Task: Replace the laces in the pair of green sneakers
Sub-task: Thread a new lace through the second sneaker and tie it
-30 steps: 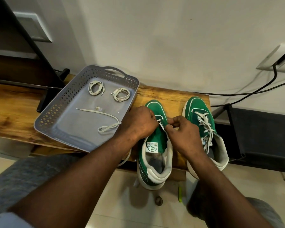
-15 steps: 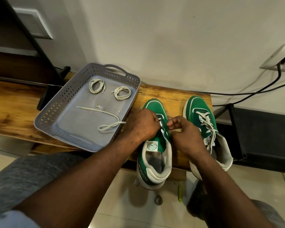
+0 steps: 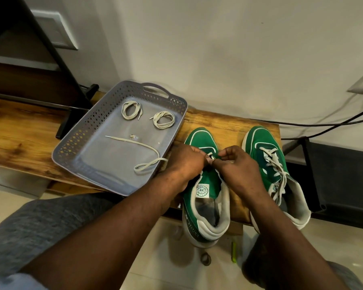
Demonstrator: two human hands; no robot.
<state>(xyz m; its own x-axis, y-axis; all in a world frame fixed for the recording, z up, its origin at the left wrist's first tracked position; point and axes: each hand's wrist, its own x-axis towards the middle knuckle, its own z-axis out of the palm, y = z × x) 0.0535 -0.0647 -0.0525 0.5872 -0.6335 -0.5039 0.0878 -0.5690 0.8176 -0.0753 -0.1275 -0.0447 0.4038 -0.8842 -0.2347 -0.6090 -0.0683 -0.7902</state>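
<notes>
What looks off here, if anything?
Left sneaker hangs heel-first well past the bench front edge; right sneaker overhangs too. Either might tip off. Loose lace trails over the tray rim. Nothing else odd.

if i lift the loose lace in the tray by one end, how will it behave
Probably floppy: the loose lace lies in slack curves and a loop in the tray, so it would dangle. Likely very light, being thin and flat. Unlikely to roll.
</notes>
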